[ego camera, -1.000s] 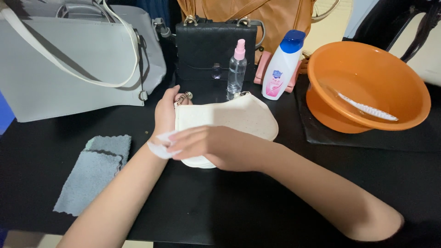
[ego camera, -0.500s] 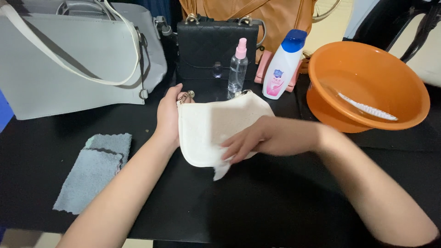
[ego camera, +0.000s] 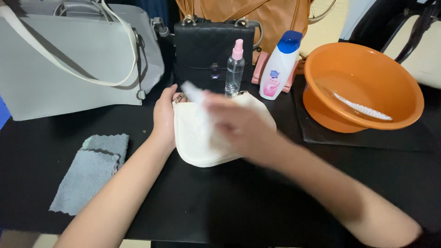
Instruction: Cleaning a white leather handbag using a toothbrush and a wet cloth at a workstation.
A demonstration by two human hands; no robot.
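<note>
A small cream pouch bag [ego camera: 195,149] lies flat on the black table in the middle of the head view. My left hand [ego camera: 164,118] presses on its left edge and steadies it. Over the bag's upper middle, my right hand [ego camera: 234,126] is blurred by motion and grips a small white wipe or cloth [ego camera: 195,97] that sticks out toward the upper left. The bag's centre is hidden under that hand.
A grey cloth [ego camera: 89,172] lies at the left. Behind stand a grey tote [ego camera: 59,64], a black handbag [ego camera: 206,50], a tan bag [ego camera: 257,16], a clear spray bottle [ego camera: 234,69] and a white lotion bottle [ego camera: 278,66]. An orange basin [ego camera: 330,105] holding a brush [ego camera: 363,109] sits at the right.
My right hand swept from the bag's left side to its lower right, then up across the top with the white wipe. My left hand shifted slightly along the bag's left edge.
</note>
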